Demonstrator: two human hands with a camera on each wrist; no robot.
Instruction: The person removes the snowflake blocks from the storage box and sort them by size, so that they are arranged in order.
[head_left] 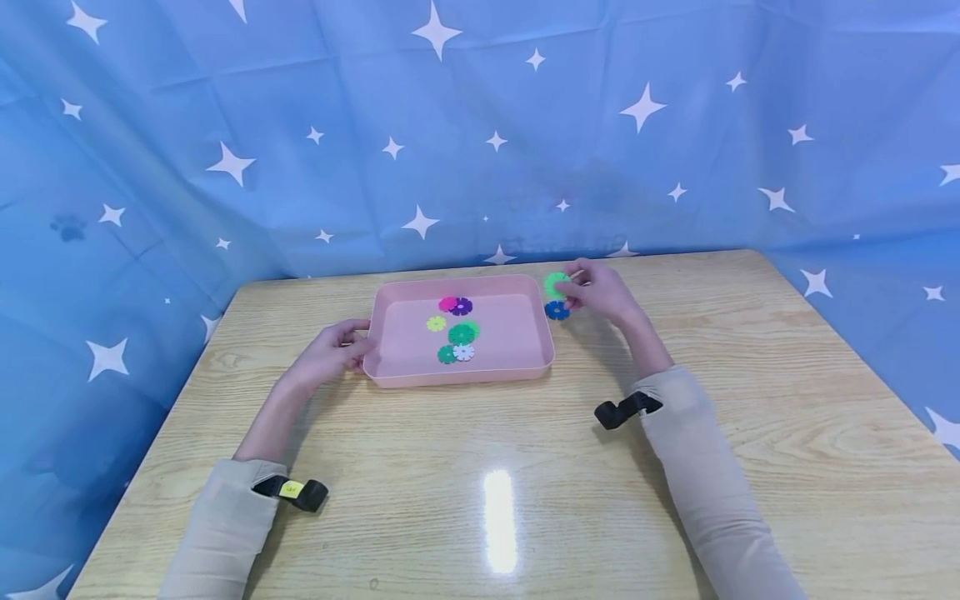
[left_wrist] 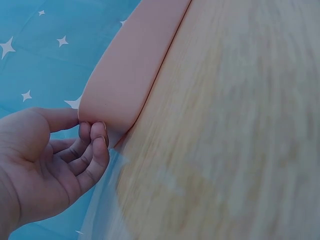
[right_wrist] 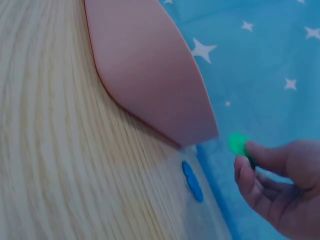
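Observation:
A shallow pink tray (head_left: 397, 367) stands on the table, with several notched plastic snowflake discs lying in it, among them a dark green disc (head_left: 461, 333), a white disc (head_left: 464, 352) and a yellow disc (head_left: 436, 323). My left hand (head_left: 337, 352) grips the tray's left end, thumb at the rim and fingertips against the outer wall (left_wrist: 112, 95). Beyond the tray's right end, my right hand (head_left: 596, 290) pinches a bright green snowflake disc (right_wrist: 238, 143) between thumb and fingers, above the table. Just below it a blue snowflake disc (head_left: 557, 311) lies on the table.
The wooden table (head_left: 420, 467) ends at the back against a blue curtain (head_left: 360, 100) with white stars. A black camera strap (head_left: 628, 410) sits on the right wrist, another strap (head_left: 291, 489) on the left.

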